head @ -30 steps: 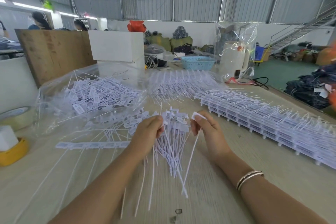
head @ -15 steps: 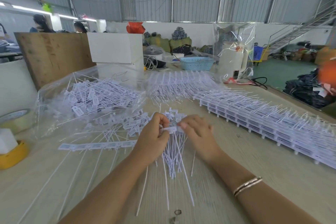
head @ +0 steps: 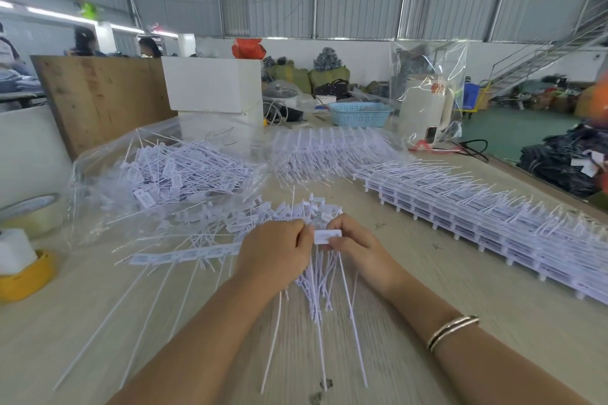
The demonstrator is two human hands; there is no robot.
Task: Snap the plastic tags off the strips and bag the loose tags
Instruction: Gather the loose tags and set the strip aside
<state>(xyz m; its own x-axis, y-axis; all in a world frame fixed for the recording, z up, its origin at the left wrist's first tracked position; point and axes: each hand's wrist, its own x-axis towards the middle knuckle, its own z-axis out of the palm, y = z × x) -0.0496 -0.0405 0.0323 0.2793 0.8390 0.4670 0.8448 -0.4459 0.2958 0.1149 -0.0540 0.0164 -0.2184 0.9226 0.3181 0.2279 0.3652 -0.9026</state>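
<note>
On the big table [head: 427, 289], the left hand [head: 276, 250] grips a bunch of tags [head: 316, 279] and the right hand [head: 355, 246] pinches one tag [head: 327, 236]; twist it quick and clean to snap it
</note>
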